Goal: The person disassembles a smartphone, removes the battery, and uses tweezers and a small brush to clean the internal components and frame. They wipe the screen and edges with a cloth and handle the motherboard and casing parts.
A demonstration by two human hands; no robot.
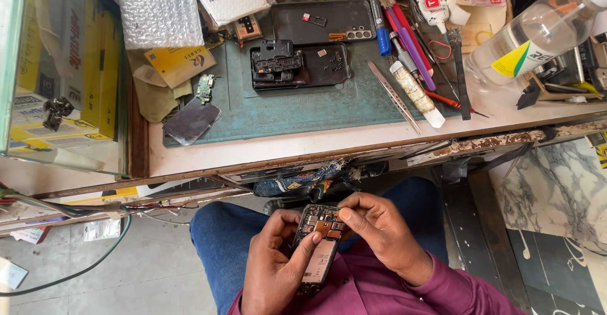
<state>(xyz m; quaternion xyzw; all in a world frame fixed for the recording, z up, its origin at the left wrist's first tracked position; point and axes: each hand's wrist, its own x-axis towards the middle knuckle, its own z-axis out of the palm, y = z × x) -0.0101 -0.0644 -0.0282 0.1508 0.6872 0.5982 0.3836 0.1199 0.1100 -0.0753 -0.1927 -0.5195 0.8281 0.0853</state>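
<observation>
Opened phone (pixel 320 242) in lap, below desk (pixel 265 147) edge. L hand (pixel 273 265) grip clenched round lower body; long axis runs up-away. R hand (pixel 373 226) fingertips pinch at top end, nearer boards.

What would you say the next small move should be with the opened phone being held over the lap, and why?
Probably lift the part under the right hand, whose fingertips pinch at the upper board of the opened phone, while the left hand cradles the body with its thumb across the middle. The tweezers lie unused on the mat.
</observation>
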